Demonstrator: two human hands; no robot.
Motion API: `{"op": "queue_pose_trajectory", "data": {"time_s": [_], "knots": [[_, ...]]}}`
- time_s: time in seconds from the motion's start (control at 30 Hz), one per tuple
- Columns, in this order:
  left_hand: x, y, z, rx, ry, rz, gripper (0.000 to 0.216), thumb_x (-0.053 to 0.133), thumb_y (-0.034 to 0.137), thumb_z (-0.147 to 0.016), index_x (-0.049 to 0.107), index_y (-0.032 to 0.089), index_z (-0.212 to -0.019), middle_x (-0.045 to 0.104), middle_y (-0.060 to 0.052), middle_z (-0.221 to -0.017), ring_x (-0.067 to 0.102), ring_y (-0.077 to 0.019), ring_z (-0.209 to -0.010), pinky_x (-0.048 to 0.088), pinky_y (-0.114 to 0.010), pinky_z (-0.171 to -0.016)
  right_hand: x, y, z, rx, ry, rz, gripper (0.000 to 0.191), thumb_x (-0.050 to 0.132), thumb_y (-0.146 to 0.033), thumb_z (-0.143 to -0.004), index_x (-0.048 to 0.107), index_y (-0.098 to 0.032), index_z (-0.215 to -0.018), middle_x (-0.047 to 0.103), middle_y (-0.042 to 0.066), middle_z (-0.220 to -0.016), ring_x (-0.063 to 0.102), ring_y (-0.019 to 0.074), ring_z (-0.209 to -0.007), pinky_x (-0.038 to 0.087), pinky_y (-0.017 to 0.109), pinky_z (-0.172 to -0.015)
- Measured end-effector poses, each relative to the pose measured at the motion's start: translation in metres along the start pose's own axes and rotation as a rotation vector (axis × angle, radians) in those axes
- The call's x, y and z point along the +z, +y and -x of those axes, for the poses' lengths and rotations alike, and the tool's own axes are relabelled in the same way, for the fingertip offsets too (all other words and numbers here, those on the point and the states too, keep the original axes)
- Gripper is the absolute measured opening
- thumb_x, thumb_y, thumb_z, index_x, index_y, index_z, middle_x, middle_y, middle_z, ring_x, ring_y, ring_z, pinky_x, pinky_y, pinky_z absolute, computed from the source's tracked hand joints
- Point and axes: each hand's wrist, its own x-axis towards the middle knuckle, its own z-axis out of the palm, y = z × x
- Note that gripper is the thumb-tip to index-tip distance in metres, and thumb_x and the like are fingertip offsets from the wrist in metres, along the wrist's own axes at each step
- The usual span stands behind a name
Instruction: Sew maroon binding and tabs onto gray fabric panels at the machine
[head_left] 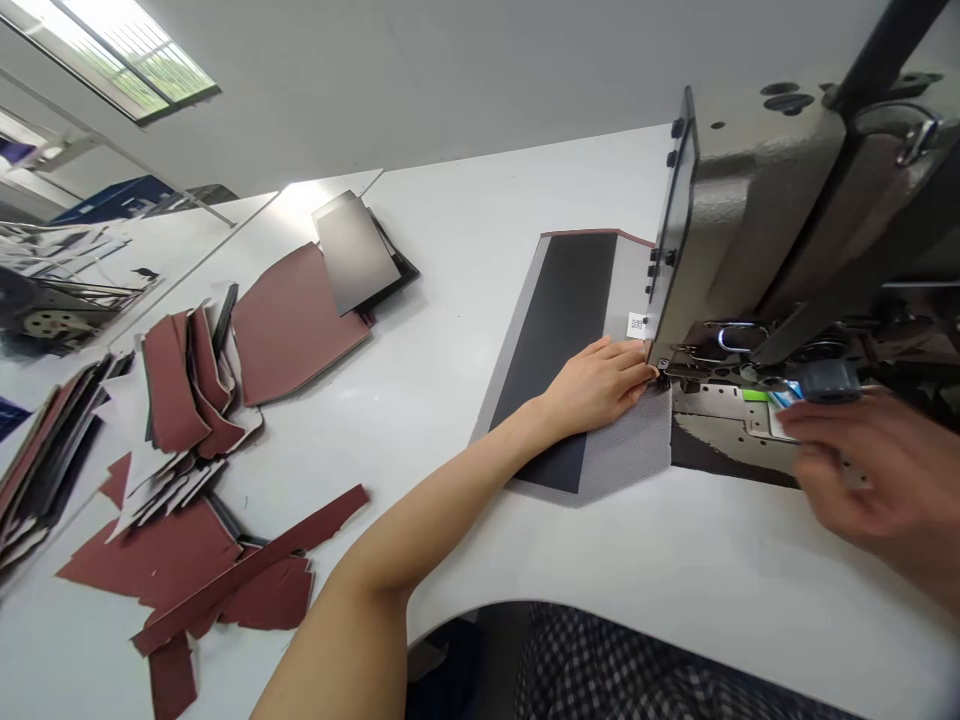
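Observation:
My left hand [600, 385] lies flat, fingers together and stretched out, on a grey and black fabric panel [559, 330] with a mesh part, its fingertips at the presser foot of the sewing machine [757, 230]. My right hand [870, 475] is blurred by motion at the right of the needle plate [720, 410], fingers curled near a small white and blue label; whether it holds anything is unclear. A small white tag [637, 325] sits on the panel by the machine.
Piles of dark red and black cut pieces [195, 400] cover the left of the white table [450, 380]. Long red strips [247, 570] lie near the front left edge. A grey sheet stack [356, 250] lies farther back. Checked cloth shows below the table cutout.

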Motion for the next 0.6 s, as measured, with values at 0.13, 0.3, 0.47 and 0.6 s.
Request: {"op": "queue_pose_trajectory", "data": {"time_s": [0.13, 0.3, 0.47, 0.6], "knots": [[0.0, 0.018, 0.015, -0.063, -0.005, 0.035, 0.035, 0.04, 0.03, -0.109, 0.064, 0.016, -0.13, 0.065, -0.009, -0.141, 0.052, -0.0251, -0.141, 0.036, -0.048, -0.123, 0.001, 0.016, 0.007, 0.098, -0.128, 0.232, 0.008, 0.058, -0.019, -0.089, 0.063, -0.021, -0.095, 0.066, 0.013, -0.09, 0.064, 0.0305, -0.094, 0.051, 0.042, -0.086], [0.005, 0.023, 0.018, -0.11, -0.019, 0.066, 0.038, 0.04, 0.034, -0.109, 0.061, 0.016, -0.136, 0.064, -0.011, -0.143, 0.053, -0.0262, -0.14, 0.037, -0.051, -0.122, 0.017, 0.028, 0.005, -0.046, -0.282, 0.249, 0.031, 0.038, -0.012, -0.093, 0.046, -0.025, -0.066, 0.051, 0.007, -0.069, 0.05, 0.0231, -0.067, 0.049, 0.043, -0.085], [0.004, 0.019, 0.006, -0.138, -0.026, 0.051, 0.036, 0.042, 0.032, -0.108, 0.062, 0.015, -0.133, 0.067, -0.011, -0.136, 0.055, -0.0266, -0.137, 0.036, -0.048, -0.122, 0.012, 0.025, 0.009, -0.039, -0.222, 0.223, 0.025, 0.048, -0.012, -0.094, 0.061, -0.023, -0.075, 0.068, 0.008, -0.084, 0.062, 0.0257, -0.08, 0.049, 0.046, -0.094], [-0.013, 0.028, 0.018, -0.172, 0.009, 0.109, 0.04, 0.057, 0.048, -0.102, 0.064, 0.018, -0.129, 0.065, -0.011, -0.136, 0.056, -0.0281, -0.13, 0.044, -0.048, -0.113, 0.01, 0.006, 0.01, -0.057, -0.254, -0.011, 0.029, 0.059, -0.014, -0.095, 0.068, -0.025, -0.121, 0.074, 0.004, -0.114, 0.07, 0.022, -0.1, 0.053, 0.037, -0.093]]}}
